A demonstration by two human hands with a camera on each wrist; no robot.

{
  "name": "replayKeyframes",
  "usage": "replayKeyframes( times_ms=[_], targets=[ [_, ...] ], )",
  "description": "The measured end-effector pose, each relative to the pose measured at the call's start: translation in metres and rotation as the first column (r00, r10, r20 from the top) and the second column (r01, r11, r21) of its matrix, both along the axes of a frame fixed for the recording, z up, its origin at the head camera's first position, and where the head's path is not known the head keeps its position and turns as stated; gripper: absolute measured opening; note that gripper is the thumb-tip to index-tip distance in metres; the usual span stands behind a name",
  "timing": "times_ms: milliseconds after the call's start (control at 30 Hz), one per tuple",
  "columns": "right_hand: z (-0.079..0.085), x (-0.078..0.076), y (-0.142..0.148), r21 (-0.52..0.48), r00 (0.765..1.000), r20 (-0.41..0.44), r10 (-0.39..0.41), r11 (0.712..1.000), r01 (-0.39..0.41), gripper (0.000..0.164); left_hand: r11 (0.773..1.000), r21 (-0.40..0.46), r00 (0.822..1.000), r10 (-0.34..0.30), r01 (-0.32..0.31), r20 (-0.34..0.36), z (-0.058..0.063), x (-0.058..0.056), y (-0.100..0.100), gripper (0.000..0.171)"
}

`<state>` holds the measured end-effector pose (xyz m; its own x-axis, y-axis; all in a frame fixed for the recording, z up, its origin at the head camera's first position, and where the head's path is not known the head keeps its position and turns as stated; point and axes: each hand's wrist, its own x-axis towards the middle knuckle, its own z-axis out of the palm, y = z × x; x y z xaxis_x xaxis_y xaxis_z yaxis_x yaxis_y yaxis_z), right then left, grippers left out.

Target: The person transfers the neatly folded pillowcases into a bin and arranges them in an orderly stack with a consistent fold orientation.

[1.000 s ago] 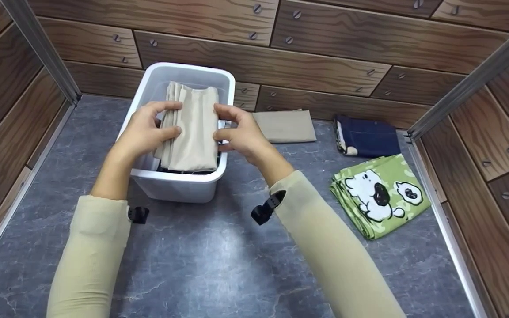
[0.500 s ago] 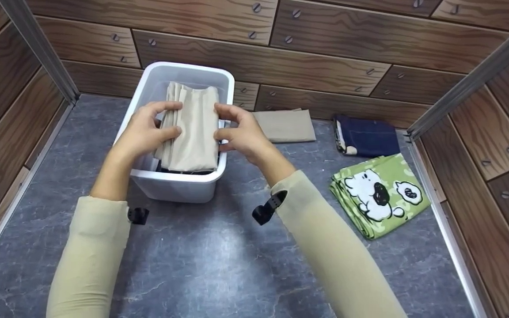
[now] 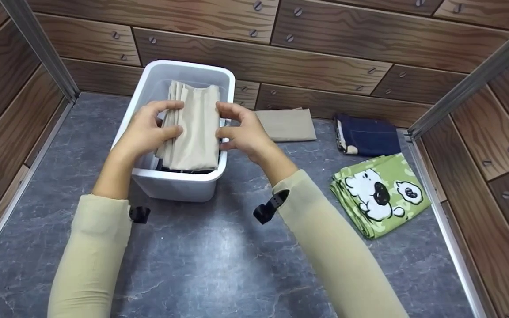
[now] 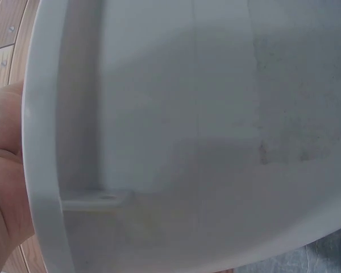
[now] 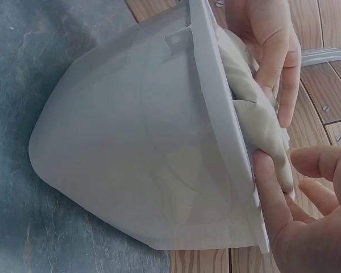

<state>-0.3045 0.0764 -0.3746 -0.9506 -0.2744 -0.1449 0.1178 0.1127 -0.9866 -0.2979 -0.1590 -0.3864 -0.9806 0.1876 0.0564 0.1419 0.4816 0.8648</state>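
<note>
A folded beige cloth (image 3: pixel 199 128) lies in the mouth of a white plastic bin (image 3: pixel 179 187), with dark fabric partly showing beneath its near end. My left hand (image 3: pixel 146 126) holds the cloth's left side, thumb and index finger on its top folds. On the opposite side, my right hand (image 3: pixel 243 130) grips the right edge with bent fingers and thumb. From the right wrist, the cloth (image 5: pixel 261 122) bulges above the bin rim between both hands. The bin wall (image 4: pixel 159 114) fills most of the left wrist view, hiding the left fingertips.
Another folded beige cloth (image 3: pixel 285 126) lies on the grey floor (image 3: pixel 192 265) right of the bin. Farther right are a folded navy cloth (image 3: pixel 369 137) and a folded green cloth (image 3: pixel 380 196) with a dog print. Wood-patterned walls (image 3: pixel 325 57) enclose three sides.
</note>
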Motion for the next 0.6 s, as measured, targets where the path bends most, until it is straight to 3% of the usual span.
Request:
replayKeyframes(
  times_ms=[600],
  targets=[
    [-0.0002,0.0006,0.002,0.011,1.0,0.003,-0.012,1.0,0.012,0.064,1.0,-0.029,0.998,0.002,-0.004,-0.063,-0.0002,0.0011,0.0045,0.054]
  ],
)
